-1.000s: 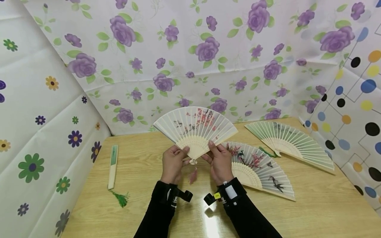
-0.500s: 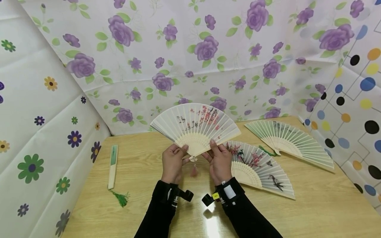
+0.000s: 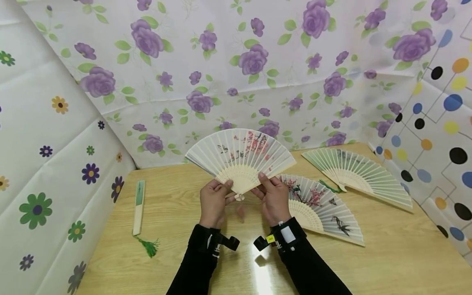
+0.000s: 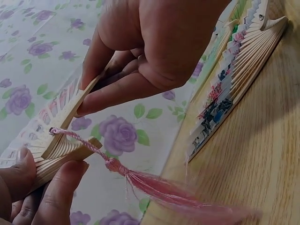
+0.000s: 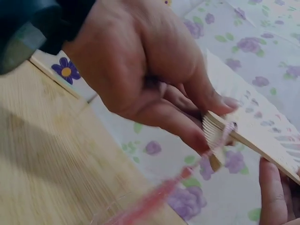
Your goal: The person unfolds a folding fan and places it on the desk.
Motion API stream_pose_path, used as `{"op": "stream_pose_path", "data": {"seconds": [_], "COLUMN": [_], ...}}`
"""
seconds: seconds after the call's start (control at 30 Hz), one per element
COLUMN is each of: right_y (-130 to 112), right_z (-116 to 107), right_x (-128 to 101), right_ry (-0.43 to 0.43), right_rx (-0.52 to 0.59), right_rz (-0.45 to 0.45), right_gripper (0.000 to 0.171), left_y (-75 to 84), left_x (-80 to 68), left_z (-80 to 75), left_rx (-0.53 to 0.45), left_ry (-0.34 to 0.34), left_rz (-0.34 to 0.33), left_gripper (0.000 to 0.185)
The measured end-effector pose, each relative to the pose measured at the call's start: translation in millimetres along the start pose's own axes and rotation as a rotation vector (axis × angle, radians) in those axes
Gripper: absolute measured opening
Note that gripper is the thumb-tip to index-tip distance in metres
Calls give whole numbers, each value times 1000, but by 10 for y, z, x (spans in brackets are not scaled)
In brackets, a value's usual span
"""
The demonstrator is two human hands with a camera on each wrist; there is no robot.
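A spread white folding fan [image 3: 254,153] with red blossoms is held up over the table, its pale ribs converging downward. My left hand [image 3: 215,203] pinches the lower left ribs between thumb and fingers. On the other side, my right hand [image 3: 274,201] grips the right guard stick, thumb in front and fingers behind. Below the pivot hangs a pink tassel [image 4: 159,190], blurred at its tip. The right wrist view shows the left hand [image 5: 145,70] at the fan's narrow end, with fingertips of the right hand [image 5: 274,192] under the guard.
Right of the hands lies an open fan with pink blossoms and a bird [image 3: 328,207], partly behind the right hand. Farther back is an open green fan [image 3: 363,174]. A folded fan [image 3: 138,209] with a green tassel [image 3: 149,247] lies left. Patterned cloths [image 3: 199,102] surround the wooden table [image 3: 177,192].
The held fan has risen slightly and shifted a little left, staying spread in both hands. Its pink tassel has swung about. The fans on the table have stayed put.
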State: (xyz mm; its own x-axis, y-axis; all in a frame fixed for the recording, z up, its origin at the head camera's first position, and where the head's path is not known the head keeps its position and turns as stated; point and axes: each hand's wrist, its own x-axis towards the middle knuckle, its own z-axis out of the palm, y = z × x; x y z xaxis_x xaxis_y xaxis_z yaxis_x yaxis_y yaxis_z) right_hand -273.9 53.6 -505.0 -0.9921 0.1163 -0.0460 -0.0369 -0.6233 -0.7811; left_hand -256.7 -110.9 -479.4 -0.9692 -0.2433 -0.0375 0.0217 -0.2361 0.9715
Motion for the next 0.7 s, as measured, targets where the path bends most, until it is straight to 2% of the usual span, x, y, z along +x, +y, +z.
{"op": "stream_pose_path", "data": {"seconds": [0.17,0.27,0.53,0.7], "right_y": [54,69,13,29], "right_z": [66,83,14,60], "right_x": [-51,-67,-6,-27], "right_ry": [32,28,-3,35], "right_rx": [22,37,36,55], "right_rz": [-14,-11,10,2], "right_gripper": [32,34,20,20], "left_y": [-1,0,21,26], "left_x": [-1,5,3,-1], "left_z": [-10,-17,-3,-6], "left_rx": [-29,-30,-8,-19], "left_ry": [44,59,52,65], "left_rz": [17,26,30,26], "left_gripper": [12,11,21,23]}}
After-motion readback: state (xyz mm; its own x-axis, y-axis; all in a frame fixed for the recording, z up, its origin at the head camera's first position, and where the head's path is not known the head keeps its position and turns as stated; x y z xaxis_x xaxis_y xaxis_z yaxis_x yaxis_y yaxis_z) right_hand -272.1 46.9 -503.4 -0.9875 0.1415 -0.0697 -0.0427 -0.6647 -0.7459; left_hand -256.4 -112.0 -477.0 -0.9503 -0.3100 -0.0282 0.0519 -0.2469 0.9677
